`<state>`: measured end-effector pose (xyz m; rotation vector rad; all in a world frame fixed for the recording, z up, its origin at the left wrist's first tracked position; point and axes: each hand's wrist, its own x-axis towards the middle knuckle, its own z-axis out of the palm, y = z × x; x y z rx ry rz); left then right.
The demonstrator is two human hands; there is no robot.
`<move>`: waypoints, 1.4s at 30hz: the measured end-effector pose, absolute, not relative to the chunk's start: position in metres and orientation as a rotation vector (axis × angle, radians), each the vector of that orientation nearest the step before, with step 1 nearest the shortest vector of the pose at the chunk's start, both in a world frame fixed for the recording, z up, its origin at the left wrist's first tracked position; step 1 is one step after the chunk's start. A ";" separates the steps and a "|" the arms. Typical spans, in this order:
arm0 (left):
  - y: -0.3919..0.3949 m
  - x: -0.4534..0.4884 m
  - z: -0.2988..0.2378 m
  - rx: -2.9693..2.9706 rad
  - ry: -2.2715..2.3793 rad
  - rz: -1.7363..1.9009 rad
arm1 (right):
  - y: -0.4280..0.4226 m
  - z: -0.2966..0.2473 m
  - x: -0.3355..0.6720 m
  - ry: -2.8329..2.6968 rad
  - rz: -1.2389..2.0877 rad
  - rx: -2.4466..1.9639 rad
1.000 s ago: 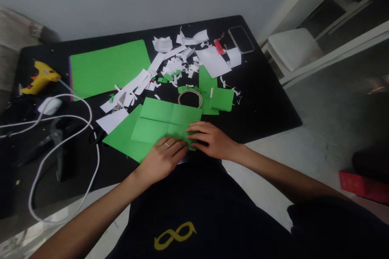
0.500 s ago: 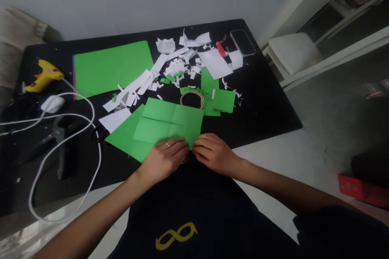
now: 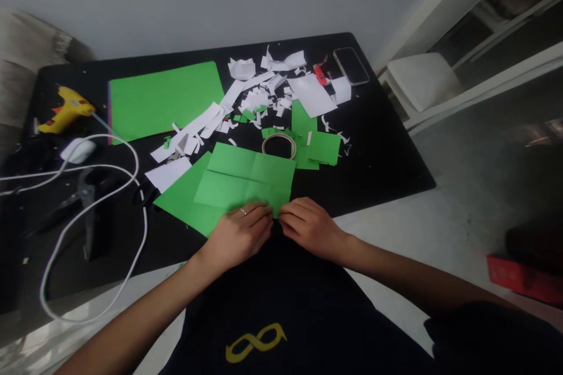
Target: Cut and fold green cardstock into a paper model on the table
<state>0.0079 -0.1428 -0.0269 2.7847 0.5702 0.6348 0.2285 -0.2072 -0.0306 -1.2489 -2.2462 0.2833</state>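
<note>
A creased green paper sheet [image 3: 246, 179] lies on the black table [image 3: 378, 146], on top of a larger green sheet [image 3: 185, 199]. My left hand [image 3: 237, 234] and my right hand [image 3: 310, 225] meet at the creased sheet's near corner. Both have their fingers curled and pinch that corner between them. A ring shows on a finger of my left hand. A roll of tape [image 3: 278, 145] lies just beyond the creased sheet.
White and green paper scraps [image 3: 259, 99] litter the table's middle. A big green sheet [image 3: 165, 99], a yellow glue gun [image 3: 65, 108], a white cable [image 3: 132, 187] and dark scissors [image 3: 83, 199] lie left. A phone [image 3: 350, 65] sits at the far right corner. A white stool [image 3: 424, 76] stands beyond.
My right hand drew back from lying flat on the sheet to the near corner, where it now pinches the paper beside my left hand. The view shifted slightly.
</note>
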 end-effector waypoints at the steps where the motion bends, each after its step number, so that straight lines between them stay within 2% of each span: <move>1: -0.143 0.007 -0.027 2.773 0.571 0.631 | -0.207 -0.030 0.227 -2.248 0.279 -1.257; 9: -0.130 -0.002 -0.029 2.701 0.543 0.593 | -0.210 -0.027 0.217 -2.263 0.148 -1.327; 18: -0.127 -0.004 -0.029 2.803 0.441 0.508 | -0.212 -0.028 0.211 -2.289 0.155 -1.355; 30: -0.129 0.005 -0.029 2.804 0.644 0.417 | -0.211 -0.029 0.204 -2.254 0.034 -1.460; 37: -0.126 -0.009 -0.033 2.741 0.947 0.375 | -0.216 -0.028 0.202 -2.289 0.110 -1.533; 42: -0.125 -0.016 -0.040 2.730 0.976 0.365 | -0.209 -0.022 0.199 -2.320 0.168 -1.574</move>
